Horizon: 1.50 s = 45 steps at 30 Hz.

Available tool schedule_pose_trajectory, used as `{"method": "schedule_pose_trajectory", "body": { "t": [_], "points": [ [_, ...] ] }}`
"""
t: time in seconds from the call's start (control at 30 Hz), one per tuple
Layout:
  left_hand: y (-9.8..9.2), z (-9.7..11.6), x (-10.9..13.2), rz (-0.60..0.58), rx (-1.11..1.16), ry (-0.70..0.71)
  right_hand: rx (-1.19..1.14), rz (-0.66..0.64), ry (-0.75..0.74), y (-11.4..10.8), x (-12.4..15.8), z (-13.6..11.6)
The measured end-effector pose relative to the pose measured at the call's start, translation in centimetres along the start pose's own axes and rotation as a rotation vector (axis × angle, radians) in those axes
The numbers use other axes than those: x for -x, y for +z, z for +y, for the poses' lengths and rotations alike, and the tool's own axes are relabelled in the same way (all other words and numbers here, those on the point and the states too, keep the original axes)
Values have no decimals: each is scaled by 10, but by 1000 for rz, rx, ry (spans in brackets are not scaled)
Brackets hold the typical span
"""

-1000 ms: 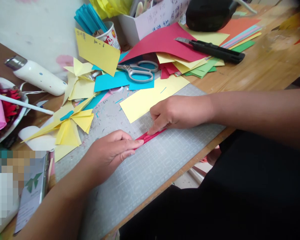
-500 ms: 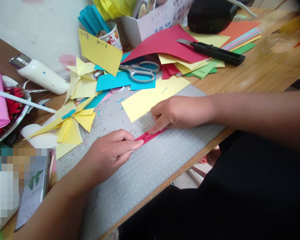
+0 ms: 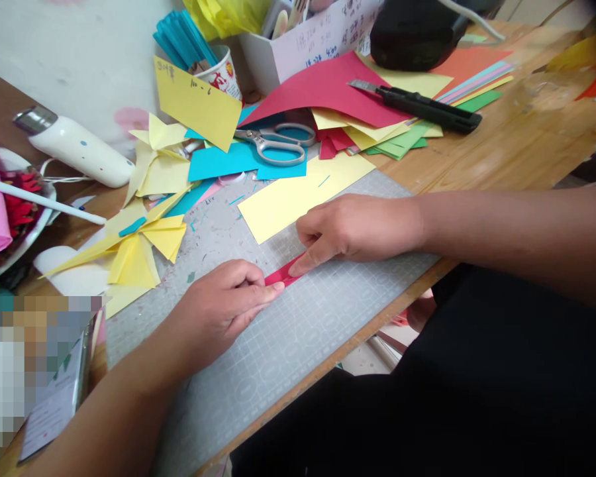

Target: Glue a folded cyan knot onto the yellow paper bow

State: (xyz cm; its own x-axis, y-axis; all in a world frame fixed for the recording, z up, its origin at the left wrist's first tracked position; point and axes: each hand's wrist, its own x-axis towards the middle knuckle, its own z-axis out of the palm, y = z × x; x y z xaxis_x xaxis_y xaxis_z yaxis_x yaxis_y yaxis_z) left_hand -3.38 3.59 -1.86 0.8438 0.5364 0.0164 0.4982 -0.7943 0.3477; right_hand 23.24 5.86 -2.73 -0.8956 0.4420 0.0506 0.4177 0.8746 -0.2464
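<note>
A narrow strip of folded red paper (image 3: 280, 274) lies slantwise on the grey cutting mat (image 3: 278, 358). My left hand (image 3: 226, 298) pins its near left end, thumb on top and fingers curled together. From the right, my right hand (image 3: 347, 228) presses a fingertip onto the strip close to the left thumb, its other fingers folded in. The far end of the strip is hidden beneath my right hand. Just beyond lies a pale yellow paper rectangle (image 3: 278, 209) with a short blue line on it.
Scissors (image 3: 283, 152) rest on blue paper behind the mat. A black utility knife (image 3: 427, 106) with its blade out lies on stacked coloured paper. Folded yellow paper shapes (image 3: 134, 258), a white bottle (image 3: 82, 149) and a paper cup (image 3: 226, 76) stand or lie leftward.
My right hand has slid slightly left along the red strip, its fingertip closer to my left thumb. Less of the strip shows on the right. The whole view has shifted a little.
</note>
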Motion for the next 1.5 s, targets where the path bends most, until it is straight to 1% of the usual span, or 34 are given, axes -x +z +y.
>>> {"method": "schedule_pose_trajectory", "body": {
  "t": [0.1, 0.23, 0.43, 0.53, 0.67, 0.83, 0.9, 1.0, 1.07, 1.13, 1.2, 1.27, 1.3, 1.33, 1.4, 1.47, 1.5],
  "points": [
    [2, -1, 1, 39, -12, 32, -6, 14, -18, 1, 0, 0],
    [6, -1, 7, 94, -51, 7, 18, 19, 45, 0, 1, -1],
    [9, -7, 19, 61, -153, -58, 44, 5, 159, 0, 1, 1],
    [10, -10, 25, 80, -221, -59, 59, 12, 215, 3, 1, 2],
    [9, -9, 42, 132, -267, -105, 64, 31, 284, 6, 3, 2],
    [6, -6, 66, 172, -297, -222, 106, 70, 289, 9, 6, -2],
    [5, -6, 76, 168, -323, -251, 124, 76, 295, 9, 6, -4],
    [1, -9, 92, 120, -384, -274, 149, 82, 305, 8, 6, -6],
    [-3, -9, 101, 92, -424, -266, 160, 91, 301, 8, 5, -7],
    [-10, -6, 103, 91, -453, -237, 166, 87, 297, 8, 4, -7],
    [-17, 1, 94, 148, -475, -201, 172, 73, 291, 8, 4, -7],
    [-21, 13, 72, 268, -466, -170, 183, 64, 283, 8, 3, -7],
    [-21, 20, 58, 326, -408, -143, 195, 66, 277, 8, 3, -8],
    [-20, 26, 42, 331, -337, -115, 209, 69, 273, 7, 3, -8],
    [-12, 33, 12, 258, -204, -79, 242, 72, 265, 7, 3, -9],
    [0, 32, -11, 235, -104, -9, 275, 73, 259, 7, 2, -10],
    [7, 28, -19, 229, -80, 23, 287, 72, 259, 7, 2, -11]
  ]
}}
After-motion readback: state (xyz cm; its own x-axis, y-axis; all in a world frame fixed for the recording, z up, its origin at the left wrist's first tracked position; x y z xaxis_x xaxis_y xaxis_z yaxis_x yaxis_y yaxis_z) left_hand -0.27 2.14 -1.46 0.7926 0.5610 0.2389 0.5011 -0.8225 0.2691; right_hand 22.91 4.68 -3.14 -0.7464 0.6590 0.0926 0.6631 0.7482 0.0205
